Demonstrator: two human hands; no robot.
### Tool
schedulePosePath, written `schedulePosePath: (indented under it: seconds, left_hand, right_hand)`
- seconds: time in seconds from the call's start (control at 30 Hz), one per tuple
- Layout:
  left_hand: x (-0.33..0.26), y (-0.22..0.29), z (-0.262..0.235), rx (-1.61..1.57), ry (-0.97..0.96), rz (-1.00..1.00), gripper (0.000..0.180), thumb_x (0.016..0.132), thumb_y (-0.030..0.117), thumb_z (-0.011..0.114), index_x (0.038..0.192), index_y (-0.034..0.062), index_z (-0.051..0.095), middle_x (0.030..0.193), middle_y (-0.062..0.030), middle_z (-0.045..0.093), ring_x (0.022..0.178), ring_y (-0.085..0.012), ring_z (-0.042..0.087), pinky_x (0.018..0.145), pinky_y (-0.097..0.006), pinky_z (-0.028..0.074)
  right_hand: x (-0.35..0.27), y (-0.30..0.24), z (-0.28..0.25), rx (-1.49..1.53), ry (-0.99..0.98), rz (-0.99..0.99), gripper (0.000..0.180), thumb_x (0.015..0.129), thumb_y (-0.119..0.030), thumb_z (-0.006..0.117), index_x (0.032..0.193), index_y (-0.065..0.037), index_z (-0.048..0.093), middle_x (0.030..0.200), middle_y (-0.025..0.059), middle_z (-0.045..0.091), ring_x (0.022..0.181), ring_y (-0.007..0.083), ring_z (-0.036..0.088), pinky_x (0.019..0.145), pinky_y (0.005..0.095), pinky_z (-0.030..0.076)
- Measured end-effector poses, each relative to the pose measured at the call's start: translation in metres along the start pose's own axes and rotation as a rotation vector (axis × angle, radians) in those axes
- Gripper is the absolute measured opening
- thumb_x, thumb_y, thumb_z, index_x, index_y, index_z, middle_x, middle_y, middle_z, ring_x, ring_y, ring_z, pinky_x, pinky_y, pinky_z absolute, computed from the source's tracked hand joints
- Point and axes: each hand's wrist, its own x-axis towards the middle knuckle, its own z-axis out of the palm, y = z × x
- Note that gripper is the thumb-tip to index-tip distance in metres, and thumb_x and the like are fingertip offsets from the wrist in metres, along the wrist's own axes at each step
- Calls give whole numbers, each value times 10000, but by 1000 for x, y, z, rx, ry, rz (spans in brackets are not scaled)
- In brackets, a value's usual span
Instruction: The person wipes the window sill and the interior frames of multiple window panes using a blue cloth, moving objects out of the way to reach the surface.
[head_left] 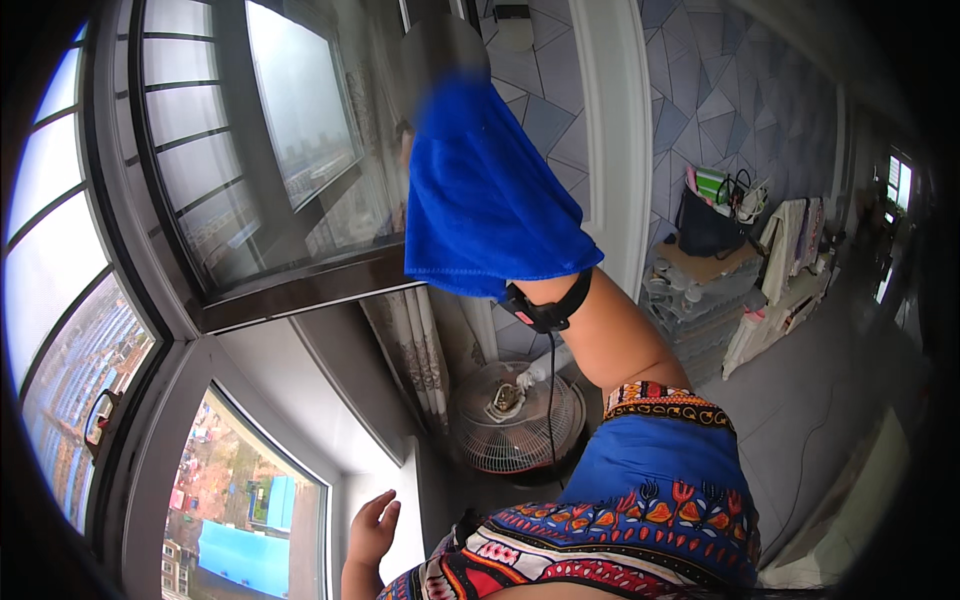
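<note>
A blue cloth (495,190) with a stitched hem hangs over my raised right hand, hiding its fingers. Its upper end is up against the glass pane (300,110) of a dark-framed window sash. My right forearm (615,335) comes out from beneath the cloth, with a black strap device (540,308) at the wrist and a cable running down from it. Low in the view, my left hand (372,532) is beside the white window reveal, empty, its fingers loosely bent and apart.
A round caged fan (515,415) stands below my right arm, near a patterned curtain (425,355). Window frames with bars (70,290) fill the left side. Farther right are a dark bag (708,222) on stacked things and a cloth-draped rack (785,290).
</note>
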Motion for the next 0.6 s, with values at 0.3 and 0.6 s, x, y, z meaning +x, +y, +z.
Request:
schedulePosePath:
  seconds: [0.3, 0.6]
  left_hand:
    - [-20, -30, 1, 51, 91, -155, 307, 923, 309, 670, 1120, 77, 717, 1079, -174, 706, 1051, -327, 661, 907, -382, 520]
    - [-31, -27, 12, -20, 34, -163, 292, 936, 274, 654, 1112, 49, 710, 1081, -179, 703, 1055, -330, 659, 920, -380, 515]
  right_hand:
    - [169, 7, 33, -459, -15, -371, 631, 1018, -326, 510, 1518, -61, 232, 1483, 119, 361, 1340, 224, 374, 1129, 338, 279]
    - [210, -21, 31, -704, -112, -453, 669, 1020, -347, 498, 1538, -67, 181, 1537, 118, 296, 1402, 236, 308, 1178, 345, 220]
